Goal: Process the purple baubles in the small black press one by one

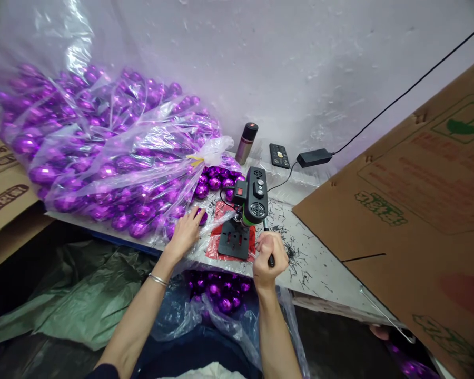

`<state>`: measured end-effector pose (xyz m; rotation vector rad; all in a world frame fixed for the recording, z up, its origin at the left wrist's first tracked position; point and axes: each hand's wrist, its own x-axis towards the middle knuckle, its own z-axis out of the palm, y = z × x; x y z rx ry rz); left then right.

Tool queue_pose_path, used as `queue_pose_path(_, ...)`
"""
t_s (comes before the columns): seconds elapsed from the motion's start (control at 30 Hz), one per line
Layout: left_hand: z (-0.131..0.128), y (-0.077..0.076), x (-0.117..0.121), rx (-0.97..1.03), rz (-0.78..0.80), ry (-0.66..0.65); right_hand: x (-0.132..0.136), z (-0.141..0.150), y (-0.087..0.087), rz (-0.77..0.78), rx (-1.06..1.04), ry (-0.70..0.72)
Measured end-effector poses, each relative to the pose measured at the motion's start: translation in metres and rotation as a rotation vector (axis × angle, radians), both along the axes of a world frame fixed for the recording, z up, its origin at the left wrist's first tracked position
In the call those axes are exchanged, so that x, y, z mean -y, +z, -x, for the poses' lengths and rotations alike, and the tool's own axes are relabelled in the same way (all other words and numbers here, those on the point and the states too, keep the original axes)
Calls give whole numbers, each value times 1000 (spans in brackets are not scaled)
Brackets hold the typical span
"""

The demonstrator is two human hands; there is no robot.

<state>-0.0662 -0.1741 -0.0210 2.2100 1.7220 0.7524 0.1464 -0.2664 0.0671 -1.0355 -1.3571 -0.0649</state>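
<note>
My right hand (270, 253) is wrapped round the black lever handle (271, 261) of a small bench drill press (256, 195). The machine has a red switch on a side box and a slotted black base plate (234, 240), which lies over red plastic sheeting. To the left of the plate, my left hand (186, 231) has its fingers curled over a shiny purple ball (201, 216). Part of that ball is hidden by the fingers. Behind it, more faceted purple balls (215, 182) spill from the mouth of a large clear plastic bag (142, 142) full of them.
Below the table edge, an open plastic bag holds more purple balls (221, 295). At the back stand a bottle (246, 143), a phone (279, 155) and a power adapter (314, 158). Black shavings (292, 247) litter the tabletop. A large cardboard box (411, 210) leans in on the right.
</note>
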Motion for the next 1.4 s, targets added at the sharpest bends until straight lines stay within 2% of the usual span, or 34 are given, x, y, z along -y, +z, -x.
queue_pose_path(0.13, -9, 12, -13, 195, 89, 22, 0, -1, 5, 12, 10, -10)
queue_pose_path(0.2, -15, 20, -15, 439, 128, 42, -1, -2, 11, 50, 3, -8)
queue_pose_path(0.27, -20, 26, -11, 769, 219, 60, -2, -3, 19, 96, -4, -10)
queue_pose_path(0.37, -31, 23, 5, 1175, 454, 29, -3, -4, 28, 132, -4, -21)
queue_pose_path(0.43, -40, 14, 17, 1275, 580, 33, -4, -4, 31, 141, -1, -21)
queue_pose_path(0.5, -53, 2, 25, 1273, 588, 66, -3, -4, 31, 146, 1, -13)
queue_pose_path(0.57, -66, -11, 29, 1220, 498, 77, -3, -4, 31, 147, 2, -5)
queue_pose_path(0.73, -84, -31, 28, 955, 285, -57, -1, -5, 29, 165, 3, -6)
queue_pose_path(0.87, -84, -30, 27, 716, 139, -108, 1, -5, 29, 158, -3, 6)
queue_pose_path(1.0, -89, -26, 28, 570, 71, -131, 2, -4, 27, 138, -9, 12)
queue_pose_path(1.17, -96, -31, 34, 505, 13, -123, 2, -4, 24, 112, -5, 22)
queue_pose_path(1.4, -94, -42, 37, 561, -1, -259, 6, -4, 16, 100, 12, 10)
